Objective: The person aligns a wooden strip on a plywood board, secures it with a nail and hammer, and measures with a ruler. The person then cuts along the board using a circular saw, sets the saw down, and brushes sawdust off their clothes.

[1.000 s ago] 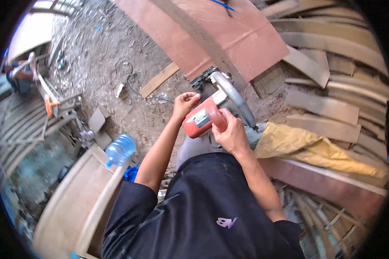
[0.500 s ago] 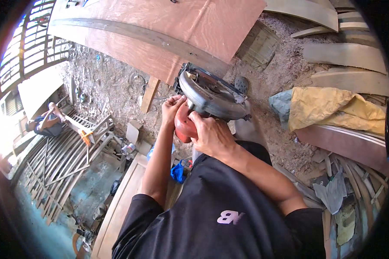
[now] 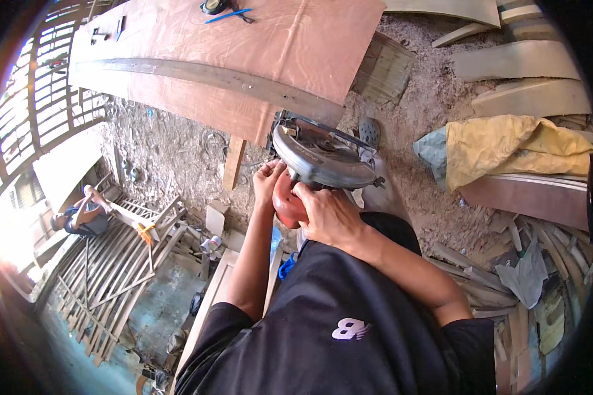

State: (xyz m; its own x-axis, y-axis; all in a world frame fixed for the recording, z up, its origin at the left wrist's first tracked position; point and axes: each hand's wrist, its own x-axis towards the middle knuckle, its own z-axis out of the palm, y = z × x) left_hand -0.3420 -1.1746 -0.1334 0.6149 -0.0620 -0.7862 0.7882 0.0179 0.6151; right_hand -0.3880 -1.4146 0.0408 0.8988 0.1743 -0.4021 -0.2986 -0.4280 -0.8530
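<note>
1. Swung down in the frame since half a second ago, the plywood sheet [image 3: 197,39] now shows a tape measure [image 3: 212,6] and a blue pencil [image 3: 228,15] near its top edge; the circular saw [image 3: 319,162] has stayed near the centre, its guard lying flatter than a second ago.
2. That saw has a curved, scuffed grey guard, dark metal parts at its front and a rounded red housing [image 3: 288,204]. It is held just below the sheet's lower edge; whether it touches the sheet cannot be told.
3. Right hand [image 3: 333,217]: fingers wrapped around the red handle.
4. Left hand [image 3: 267,181]: fingers bent and bunched beside the saw's front; what they pinch, if anything, cannot be told.
5. Lower centre, a translucent blue bottle [image 3: 275,242] is mostly hidden by the left forearm [image 3: 252,263]; its contents cannot be made out.
6. Right side, a yellow tarpaulin [image 3: 507,145] drapes over stacked boards [image 3: 534,201]. Below it, a crumpled whitish plastic bag [image 3: 526,270] lies among wood strips [image 3: 560,253], its inside not visible.
</note>
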